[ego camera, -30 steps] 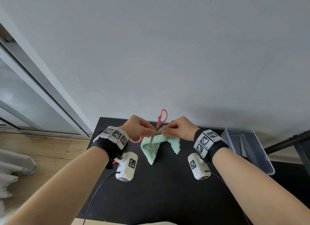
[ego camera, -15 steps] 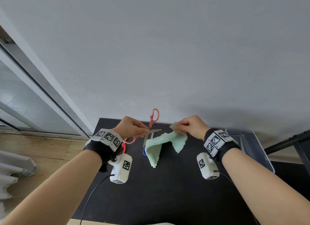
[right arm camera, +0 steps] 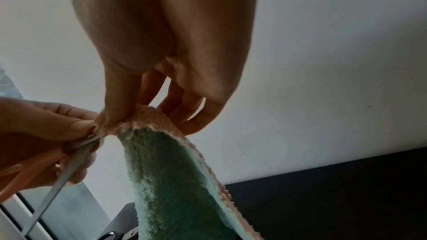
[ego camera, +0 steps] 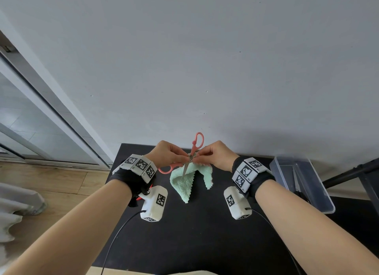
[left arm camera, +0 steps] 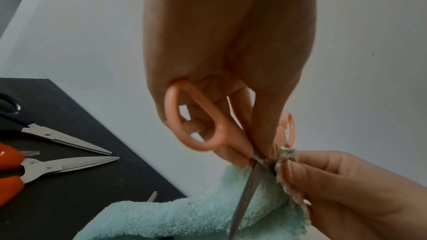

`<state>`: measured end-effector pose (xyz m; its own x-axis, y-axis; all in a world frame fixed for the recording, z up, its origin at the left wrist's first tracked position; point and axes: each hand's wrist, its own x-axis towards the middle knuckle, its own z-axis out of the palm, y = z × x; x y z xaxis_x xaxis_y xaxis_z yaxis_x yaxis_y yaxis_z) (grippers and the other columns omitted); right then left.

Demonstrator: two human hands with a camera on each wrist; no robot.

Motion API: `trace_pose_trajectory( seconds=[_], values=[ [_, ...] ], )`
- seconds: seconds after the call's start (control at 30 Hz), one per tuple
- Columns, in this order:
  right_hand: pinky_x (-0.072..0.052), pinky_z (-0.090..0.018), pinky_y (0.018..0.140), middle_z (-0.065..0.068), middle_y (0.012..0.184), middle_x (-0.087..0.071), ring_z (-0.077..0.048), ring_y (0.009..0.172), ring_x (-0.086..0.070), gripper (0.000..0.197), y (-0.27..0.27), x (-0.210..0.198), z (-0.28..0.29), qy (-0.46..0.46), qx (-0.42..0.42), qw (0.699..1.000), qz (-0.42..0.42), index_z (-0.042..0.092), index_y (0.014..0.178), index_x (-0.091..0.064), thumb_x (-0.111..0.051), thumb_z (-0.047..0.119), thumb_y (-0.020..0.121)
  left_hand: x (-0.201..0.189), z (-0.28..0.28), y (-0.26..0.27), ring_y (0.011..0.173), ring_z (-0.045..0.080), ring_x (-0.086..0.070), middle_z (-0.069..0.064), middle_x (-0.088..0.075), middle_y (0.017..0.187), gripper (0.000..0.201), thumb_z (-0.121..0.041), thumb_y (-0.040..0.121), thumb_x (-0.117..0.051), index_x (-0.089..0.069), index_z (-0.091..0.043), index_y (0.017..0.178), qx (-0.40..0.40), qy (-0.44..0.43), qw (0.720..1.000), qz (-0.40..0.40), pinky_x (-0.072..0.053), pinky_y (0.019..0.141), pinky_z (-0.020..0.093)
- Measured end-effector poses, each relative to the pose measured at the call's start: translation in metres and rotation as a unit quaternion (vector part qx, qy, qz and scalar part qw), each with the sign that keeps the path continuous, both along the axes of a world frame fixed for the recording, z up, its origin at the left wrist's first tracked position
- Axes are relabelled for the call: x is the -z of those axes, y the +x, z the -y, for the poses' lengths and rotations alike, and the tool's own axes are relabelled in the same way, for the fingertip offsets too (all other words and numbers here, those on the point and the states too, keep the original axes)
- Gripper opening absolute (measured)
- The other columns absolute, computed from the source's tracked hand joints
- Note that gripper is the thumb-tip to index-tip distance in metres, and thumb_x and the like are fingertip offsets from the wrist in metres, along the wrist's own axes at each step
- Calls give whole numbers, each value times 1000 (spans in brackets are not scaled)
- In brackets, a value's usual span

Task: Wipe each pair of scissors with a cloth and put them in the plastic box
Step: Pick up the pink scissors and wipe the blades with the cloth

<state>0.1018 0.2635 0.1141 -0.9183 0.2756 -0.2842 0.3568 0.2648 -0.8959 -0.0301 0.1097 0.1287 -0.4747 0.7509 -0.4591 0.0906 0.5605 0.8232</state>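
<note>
Pivot of the pink scissors [ego camera: 191,154] buried between the fingertips of the left hand [ego camera: 167,154] and right hand [ego camera: 217,154] in the head view; second blade not traceable there. Blade tip cut off by the lower edge in the left wrist view. Handles of the black scissors [left arm camera: 34,130] and orange scissors [left arm camera: 46,166] cropped at that view's left edge. Contents of the plastic box [ego camera: 320,196] too dim to name. Lower end of the green cloth [right arm camera: 171,185] cropped in the right wrist view.
</note>
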Motion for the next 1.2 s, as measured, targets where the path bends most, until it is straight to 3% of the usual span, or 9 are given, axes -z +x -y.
trace_pose_trajectory(
  seconds=[0.1,0.3,0.43,0.5,0.6,0.8,0.93,1.03,1.2],
  values=[
    [-44,-6,68,10,79,-69,10,65,-59,15,-1,0,1,16,-4,1000,4,3,94,-74,-74,8,80,-1,0,2,75,15,-64,17,-73,88,11,-15,79,-75,-77,-10,89,8,2,1000,-4,-51,64,12],
    [-35,-9,55,5,68,-62,3,52,-47,13,1,-3,-2,71,-24,997,27,7,91,-75,-73,16,82,-1,-2,3,63,2,-64,1,-72,72,9,-16,79,-75,-77,-11,86,15,4,1000,-21,-48,61,9],
    [-39,-20,65,-9,77,-65,-12,68,-51,14,5,-5,-9,79,-26,996,43,8,90,-75,-72,20,83,-1,-4,4,58,-2,-63,-5,-70,66,11,-14,80,-75,-76,-9,89,15,3,999,-28,-45,56,7],
    [-40,-18,64,-11,77,-65,-15,69,-52,11,9,-5,-10,72,-25,996,46,9,87,-75,-72,19,83,0,-3,5,58,-2,-63,-3,-70,67,11,-14,80,-74,-76,-8,90,15,1,999,-30,-45,56,7],
    [-38,-10,57,-4,71,-63,-12,66,-51,9,14,-3,-13,68,-17,996,48,10,85,-74,-72,18,83,1,-1,5,62,1,-64,-1,-71,70,12,-14,81,-74,-76,-8,91,12,-5,1000,-24,-46,58,7],
    [-40,-12,62,1,71,-65,-10,69,-54,11,17,1,-16,74,-3,996,51,9,88,-75,-72,18,82,2,1,7,73,8,-65,6,-73,82,11,-19,81,-73,-77,-13,91,12,-11,1000,-25,-50,69,12],
    [-41,-21,65,-4,72,-64,-13,68,-53,6,22,4,-19,78,10,996,43,14,81,-75,-73,19,82,3,3,7,60,-3,-62,-5,-69,71,12,-17,82,-72,-75,-12,92,-12,-13,1000,-22,-46,58,6],
    [-44,-22,69,6,63,-64,-9,63,-55,10,26,8,-20,56,37,997,32,21,73,-72,-72,19,83,5,6,6,57,-4,-63,-8,-69,68,12,-17,84,-71,-74,-11,93,-19,-17,1000,-16,-45,55,7],
    [-44,-17,68,16,51,-62,5,54,-55,17,27,13,-18,32,75,997,11,23,68,-68,-71,16,83,-2,8,9,48,5,-61,8,-67,70,8,-11,87,-66,-66,-5,91,-45,-11,998,41,-45,46,13]
  ],
)
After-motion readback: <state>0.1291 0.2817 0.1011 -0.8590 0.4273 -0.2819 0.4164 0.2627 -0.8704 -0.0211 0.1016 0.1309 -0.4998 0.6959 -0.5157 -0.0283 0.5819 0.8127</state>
